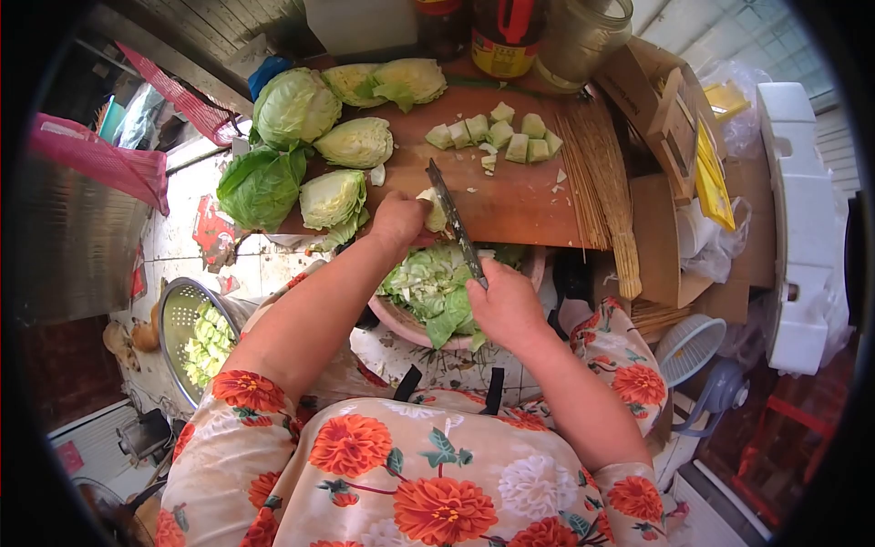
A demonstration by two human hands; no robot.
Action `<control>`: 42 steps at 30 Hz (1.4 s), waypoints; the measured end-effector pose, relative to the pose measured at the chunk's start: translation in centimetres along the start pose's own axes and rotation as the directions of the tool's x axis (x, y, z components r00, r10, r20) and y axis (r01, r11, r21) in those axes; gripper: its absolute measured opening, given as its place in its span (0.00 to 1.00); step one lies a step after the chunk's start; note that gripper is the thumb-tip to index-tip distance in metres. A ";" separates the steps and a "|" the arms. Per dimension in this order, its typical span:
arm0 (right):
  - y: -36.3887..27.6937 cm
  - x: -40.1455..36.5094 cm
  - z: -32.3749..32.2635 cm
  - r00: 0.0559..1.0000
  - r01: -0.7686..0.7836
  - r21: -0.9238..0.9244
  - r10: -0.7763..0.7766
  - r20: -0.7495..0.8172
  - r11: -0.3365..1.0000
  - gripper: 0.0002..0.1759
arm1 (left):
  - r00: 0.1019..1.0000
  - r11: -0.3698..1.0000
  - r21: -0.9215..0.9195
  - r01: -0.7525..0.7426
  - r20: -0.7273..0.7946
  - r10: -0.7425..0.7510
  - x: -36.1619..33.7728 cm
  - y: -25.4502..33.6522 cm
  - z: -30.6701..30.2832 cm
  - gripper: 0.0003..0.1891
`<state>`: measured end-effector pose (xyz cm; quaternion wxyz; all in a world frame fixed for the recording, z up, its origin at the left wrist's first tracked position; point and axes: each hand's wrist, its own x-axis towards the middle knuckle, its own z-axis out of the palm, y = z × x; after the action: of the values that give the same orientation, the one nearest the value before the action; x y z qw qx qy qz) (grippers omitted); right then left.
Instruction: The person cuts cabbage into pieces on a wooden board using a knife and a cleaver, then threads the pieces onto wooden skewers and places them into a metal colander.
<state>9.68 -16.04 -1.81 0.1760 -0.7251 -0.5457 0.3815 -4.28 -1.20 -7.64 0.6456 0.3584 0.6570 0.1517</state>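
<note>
My left hand (401, 221) is closed on a pale cabbage piece (435, 210) at the front edge of the wooden board (497, 196). In my right hand (507, 303) is a knife (458, 221), its dark blade pointing away from me and lying along the right side of that piece. Below both hands, a pink basin (398, 325) holds chopped cabbage (437, 290). Several pale cut chunks (515, 146) sit farther back on the board. Cut cabbage halves (354, 143) and whole cabbages (296, 108) are grouped at its left end.
A metal colander (169, 319) with chopped pieces stands at the lower left. A straw brush (620, 214) lies along the board's right edge, beside cardboard boxes (652, 228). Behind the board stand a red-handled bottle (503, 50) and a glass jar (583, 46).
</note>
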 end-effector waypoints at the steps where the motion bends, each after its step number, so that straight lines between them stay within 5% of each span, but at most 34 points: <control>1: -0.2 0.0 0.0 1.000 0.003 -0.011 -0.003 0.004 1.000 0.15 | 1.000 1.000 0.000 0.002 0.000 -0.002 0.1 -0.1 0.0 0.14; 8: -0.9 -0.4 0.3 0.998 0.067 -0.199 -0.067 0.009 0.978 0.15 | 1.000 0.998 0.062 0.006 0.001 -0.006 0.4 0.0 0.3 0.10; 18: -1.9 1.2 -0.1 0.990 -0.052 -0.144 0.070 0.125 0.988 0.17 | 0.993 1.000 0.018 0.012 0.121 -0.014 0.3 1.0 0.3 0.11; 28: 1.0 2.6 3.0 0.998 -0.061 -0.007 0.060 -0.034 0.998 0.17 | 0.992 0.999 -0.017 0.032 0.123 -0.029 0.7 0.6 0.1 0.12; 30: 1.3 2.3 2.8 0.995 -0.087 0.053 0.089 -0.041 0.995 0.17 | 0.998 0.986 0.154 -0.057 -0.025 0.062 0.5 0.7 0.3 0.15; 34: 1.9 0.9 1.7 0.990 -0.132 0.109 0.136 -0.037 0.985 0.18 | 0.969 0.940 0.278 -0.199 -0.086 0.231 1.6 0.5 0.2 0.16; 36: 1.9 0.4 1.3 0.989 -0.143 0.103 0.145 -0.014 0.984 0.18 | 0.909 0.803 0.511 -0.308 -0.091 0.407 2.3 0.6 -0.3 0.12; 39: 1.5 -0.2 0.5 0.994 -0.090 0.081 0.094 -0.050 0.993 0.18 | 0.952 0.860 0.441 -0.256 -0.038 0.303 2.9 0.9 -0.7 0.13; 42: 1.2 -0.1 0.3 0.992 -0.081 0.016 0.083 -0.093 0.997 0.20 | 0.934 0.820 0.485 -0.304 -0.020 0.358 2.6 0.9 -0.5 0.10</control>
<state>10.22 -16.62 -2.70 0.1900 -0.7628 -0.5042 0.3575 -4.24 1.27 -8.87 0.4646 0.6050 0.6363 0.1156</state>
